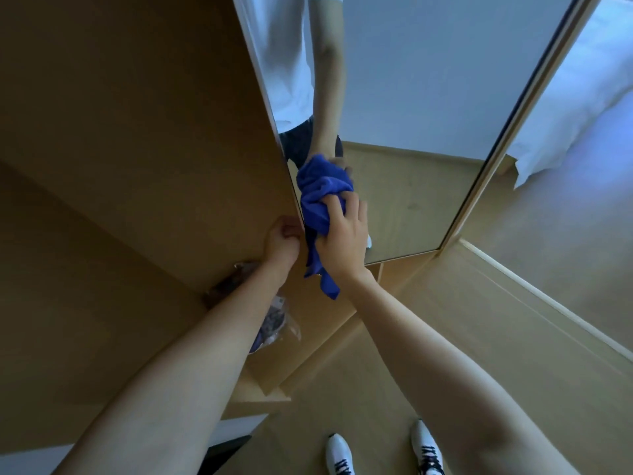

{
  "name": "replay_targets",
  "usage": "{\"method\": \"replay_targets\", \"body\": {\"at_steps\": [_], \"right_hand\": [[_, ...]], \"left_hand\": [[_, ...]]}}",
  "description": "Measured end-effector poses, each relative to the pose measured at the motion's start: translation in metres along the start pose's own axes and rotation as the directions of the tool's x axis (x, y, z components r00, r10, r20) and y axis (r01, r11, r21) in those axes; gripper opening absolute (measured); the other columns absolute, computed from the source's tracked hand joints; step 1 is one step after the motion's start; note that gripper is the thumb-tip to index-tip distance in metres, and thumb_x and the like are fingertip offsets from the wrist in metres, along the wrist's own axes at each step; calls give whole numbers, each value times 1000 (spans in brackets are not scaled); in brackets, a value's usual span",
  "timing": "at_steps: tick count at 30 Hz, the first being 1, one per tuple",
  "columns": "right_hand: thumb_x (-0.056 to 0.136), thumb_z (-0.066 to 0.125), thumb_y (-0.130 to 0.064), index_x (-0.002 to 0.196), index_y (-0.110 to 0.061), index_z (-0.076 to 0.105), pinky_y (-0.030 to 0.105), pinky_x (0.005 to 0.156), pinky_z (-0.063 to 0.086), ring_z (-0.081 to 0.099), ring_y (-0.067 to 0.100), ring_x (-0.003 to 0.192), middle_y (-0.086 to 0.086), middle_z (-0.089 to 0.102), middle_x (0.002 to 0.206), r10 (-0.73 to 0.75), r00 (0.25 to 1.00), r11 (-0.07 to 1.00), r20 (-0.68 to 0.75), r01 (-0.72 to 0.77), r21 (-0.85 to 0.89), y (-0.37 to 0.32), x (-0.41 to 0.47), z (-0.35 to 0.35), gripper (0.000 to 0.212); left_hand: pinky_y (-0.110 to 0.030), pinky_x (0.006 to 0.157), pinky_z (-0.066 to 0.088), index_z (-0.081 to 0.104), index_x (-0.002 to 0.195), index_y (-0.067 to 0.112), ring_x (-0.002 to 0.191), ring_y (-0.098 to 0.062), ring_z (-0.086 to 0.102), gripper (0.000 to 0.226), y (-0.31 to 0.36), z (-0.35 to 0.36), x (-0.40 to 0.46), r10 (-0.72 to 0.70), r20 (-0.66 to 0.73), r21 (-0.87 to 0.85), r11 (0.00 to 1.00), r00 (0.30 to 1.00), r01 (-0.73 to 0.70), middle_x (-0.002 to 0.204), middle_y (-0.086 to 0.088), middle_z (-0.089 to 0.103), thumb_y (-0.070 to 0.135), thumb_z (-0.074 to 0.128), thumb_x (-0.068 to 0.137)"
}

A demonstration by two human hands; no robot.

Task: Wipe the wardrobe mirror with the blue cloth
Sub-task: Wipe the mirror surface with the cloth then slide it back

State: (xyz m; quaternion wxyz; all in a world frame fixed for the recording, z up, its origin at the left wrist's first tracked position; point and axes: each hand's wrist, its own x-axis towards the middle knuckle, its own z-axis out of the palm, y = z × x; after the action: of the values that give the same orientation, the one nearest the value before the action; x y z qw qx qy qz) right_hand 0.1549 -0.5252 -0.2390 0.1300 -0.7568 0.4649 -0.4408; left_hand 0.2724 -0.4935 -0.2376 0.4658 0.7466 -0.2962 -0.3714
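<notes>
Right hand, grip closed on bunched blue cloth, pressing it to the mirror at its lower left, hard by the door edge; a loose cloth tail hangs below the wrist. Left hand, grip curled shut around the mirror door's edge, apparently steadying the door; fingertips hidden behind the edge. Mirror is on an open wardrobe door; wood panel to the left, a bag of stuff on a shelf under the left forearm. White shoes on the floor, bed at right. Step: wiping underway, low left corner. Next likely calls for sweeping right across the glass with even pressure, door kept braced.
</notes>
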Motion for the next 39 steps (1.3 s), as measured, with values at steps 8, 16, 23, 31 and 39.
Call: {"method": "replay_targets", "body": {"at_steps": [8, 16, 23, 31, 39], "right_hand": [[74, 62, 2, 128, -16, 47, 41, 92, 46, 40, 31, 114, 8, 43, 129, 337, 837, 941, 431, -318, -118, 75, -66, 42, 59], [73, 56, 9, 116, -14, 48, 34, 91, 44, 41, 25, 107, 4, 43, 118, 362, 844, 898, 396, -429, 93, 77, -58, 42, 50], [71, 55, 4, 107, -18, 54, 32, 85, 45, 47, 25, 99, -1, 44, 108, 462, 806, 829, 370, -540, 143, 123, -50, 28, 42], [75, 49, 5, 112, -14, 58, 27, 80, 40, 52, 25, 92, 1, 42, 109, 800, 584, 563, 136, -810, 165, 207, -28, -35, 42], [82, 53, -3, 130, -13, 49, 31, 82, 42, 55, 31, 100, 10, 44, 126, 862, 487, 459, 142, -868, 189, 195, -19, -40, 49]], "left_hand": [[-46, 98, 50, 49, 111, 31, 110, -23, 59, 40, -28, 14, 14, -62, -1, 122, 991, 998, 62, 113, 2, 59, -3, 44, 91], [-46, 96, 52, 52, 118, 30, 107, -24, 60, 45, -42, 30, 18, -127, -79, 76, 988, 989, 133, 117, -3, 62, -3, 43, 89], [-48, 99, 50, 49, 120, 28, 107, -25, 61, 45, -39, 47, 25, -150, -192, -16, 989, 970, 150, 101, 6, 59, -2, 35, 91], [-47, 99, 50, 49, 113, 27, 109, -29, 60, 38, -35, 58, 21, -162, -263, -43, 987, 951, 156, 98, 5, 59, -1, 35, 92], [-47, 98, 52, 49, 103, 36, 107, -28, 60, 36, -31, 63, 16, -219, -322, -54, 975, 921, 213, 91, 7, 57, 5, 34, 95]]}}
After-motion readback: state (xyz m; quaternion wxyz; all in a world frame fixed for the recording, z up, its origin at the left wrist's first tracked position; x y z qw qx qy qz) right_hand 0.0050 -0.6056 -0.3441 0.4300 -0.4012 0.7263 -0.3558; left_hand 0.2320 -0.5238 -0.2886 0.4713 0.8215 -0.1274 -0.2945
